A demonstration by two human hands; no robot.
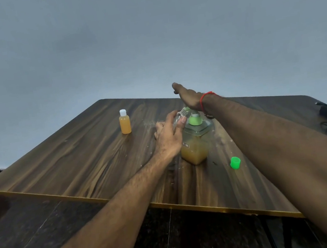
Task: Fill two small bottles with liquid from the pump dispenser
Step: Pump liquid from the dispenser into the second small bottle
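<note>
— Forearms first. What is each hand doing?
— Left hand curls round a clear bottle at the dispenser spout. Right hand lies flat on the pump, fingers straight.
— Elsewhere?
— Filled bottle, capped, stands well left on the table; green cap lies near the dispenser.

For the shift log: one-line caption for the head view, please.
Right hand presses the pump dispenser while left hand holds a clear small bottle at its spout; filled bottle and green cap stand aside.
</note>
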